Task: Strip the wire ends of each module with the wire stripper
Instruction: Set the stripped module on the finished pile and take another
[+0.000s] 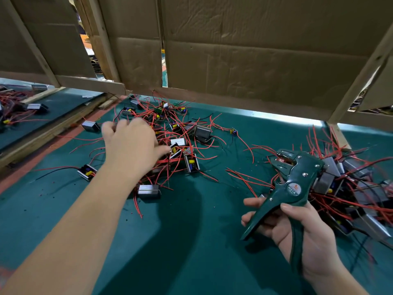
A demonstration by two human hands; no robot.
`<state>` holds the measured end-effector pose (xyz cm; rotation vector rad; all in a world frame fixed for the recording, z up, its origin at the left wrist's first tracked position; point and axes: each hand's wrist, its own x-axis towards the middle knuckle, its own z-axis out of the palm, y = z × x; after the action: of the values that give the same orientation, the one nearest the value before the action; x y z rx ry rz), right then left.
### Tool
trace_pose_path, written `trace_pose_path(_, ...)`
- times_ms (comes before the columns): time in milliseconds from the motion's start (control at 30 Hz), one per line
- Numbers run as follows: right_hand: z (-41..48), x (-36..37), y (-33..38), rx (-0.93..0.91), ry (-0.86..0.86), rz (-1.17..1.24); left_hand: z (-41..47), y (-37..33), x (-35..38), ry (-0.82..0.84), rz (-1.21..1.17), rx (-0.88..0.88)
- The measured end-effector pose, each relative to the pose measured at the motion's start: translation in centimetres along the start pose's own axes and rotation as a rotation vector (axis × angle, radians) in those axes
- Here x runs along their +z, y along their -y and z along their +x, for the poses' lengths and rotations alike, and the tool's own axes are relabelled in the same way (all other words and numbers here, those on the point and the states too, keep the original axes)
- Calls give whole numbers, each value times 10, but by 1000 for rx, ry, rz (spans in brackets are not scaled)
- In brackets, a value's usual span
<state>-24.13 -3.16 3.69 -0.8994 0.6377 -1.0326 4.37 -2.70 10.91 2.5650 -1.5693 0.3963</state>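
Green wire stripper gripped by right hand; left hand blurred over modules, fingers unreadable.

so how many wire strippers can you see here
1. The green wire stripper is gripped in the right hand at lower right, beside the right-side heap of modules. Another could lie hidden under that heap.
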Motion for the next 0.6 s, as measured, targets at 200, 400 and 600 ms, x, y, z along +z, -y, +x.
trace_pose_path(200,0,0,3,-16,-14,35,0,-2,-26,-417,-805,45)
trace_pose_path(400,0,0,5,-4,2,49,-6,-13,-21,-597,-864,100)
trace_pose_path(600,0,-2,5,-7,-20,54,-4,-24,-22,-488,-917,79)
